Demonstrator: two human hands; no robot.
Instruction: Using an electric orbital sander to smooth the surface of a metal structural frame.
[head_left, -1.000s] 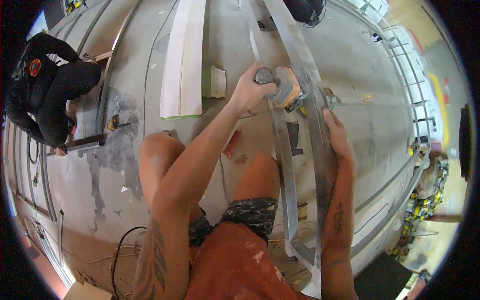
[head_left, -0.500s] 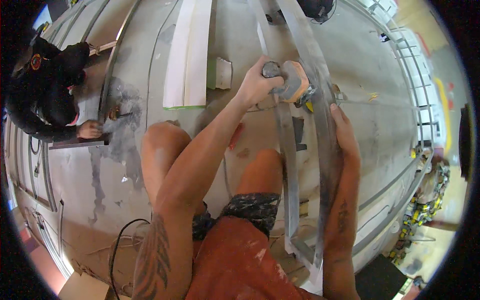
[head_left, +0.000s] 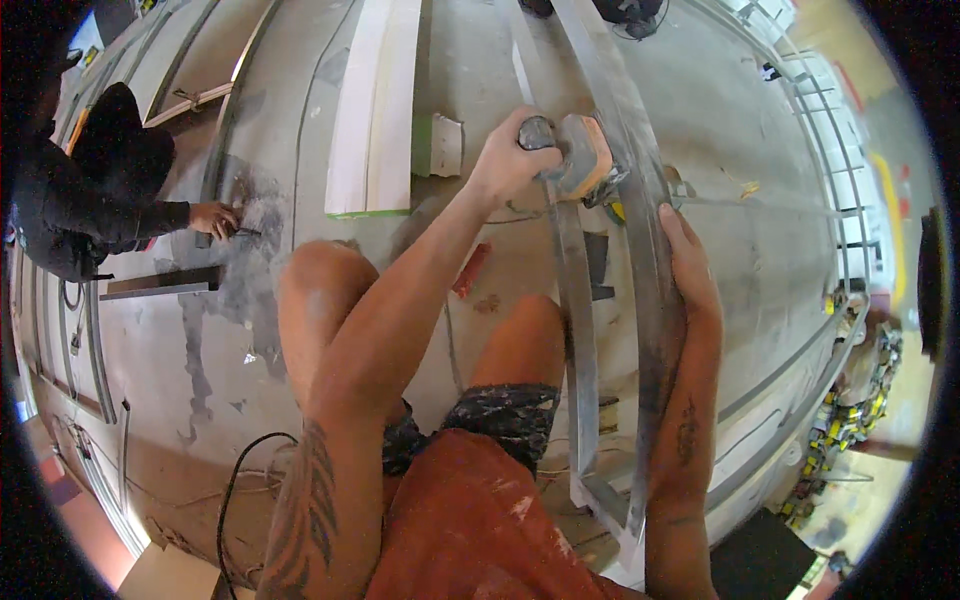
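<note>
My left hand is closed round the dark rounded grip of an angle grinder with a grey and orange body. The grinder's head sits against the upper part of a long grey metal frame, and part of a yellowish disc shows below it. My right hand grips the outer side of the frame's right-hand bar, below the grinder. Its fingers are partly hidden by the bar. A second, narrower bar of the frame runs beside my right knee.
White boards lie on the concrete floor ahead. At the left a person in black reaches toward a dark metal bar. A black cable curves by my left arm. Metal mesh stands at the right.
The grinder has shifted slightly, with my left hand still round it. My right hand stays on the bar. The person at the left has leaned back and moved a hand further right.
</note>
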